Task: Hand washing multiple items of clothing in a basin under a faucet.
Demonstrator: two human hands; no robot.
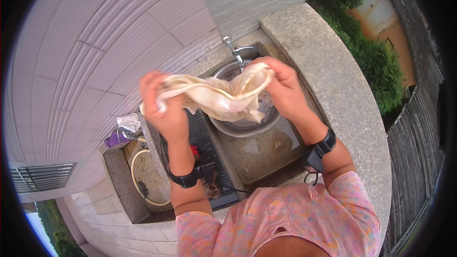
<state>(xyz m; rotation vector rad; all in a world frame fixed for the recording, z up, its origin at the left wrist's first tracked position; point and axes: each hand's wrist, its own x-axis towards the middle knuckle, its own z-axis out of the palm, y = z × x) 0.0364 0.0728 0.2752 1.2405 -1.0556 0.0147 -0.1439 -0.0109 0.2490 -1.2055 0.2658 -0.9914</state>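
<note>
A cream-coloured wet-looking cloth [217, 96], perhaps a garment, is stretched between my two hands. My left hand [162, 103] grips its left end, and my right hand [284, 85] pinches the other end; both hands are blurred. Below the cloth a round metal basin [242, 132] stands in the stone sink, holding water and what looks like more fabric. Part of the basin is hidden by the cloth and my right hand. Just behind it a metal tap [236, 50] points down over the basin.
Left of the sink lies a dark ribbed washboard surface [200, 132] with a red item [195, 151] on it. A second stone basin [117, 182] holds a pale hose [134, 171]. Cloths [121, 132] rest on its back edge. A stone ledge [342, 92] curves along the right.
</note>
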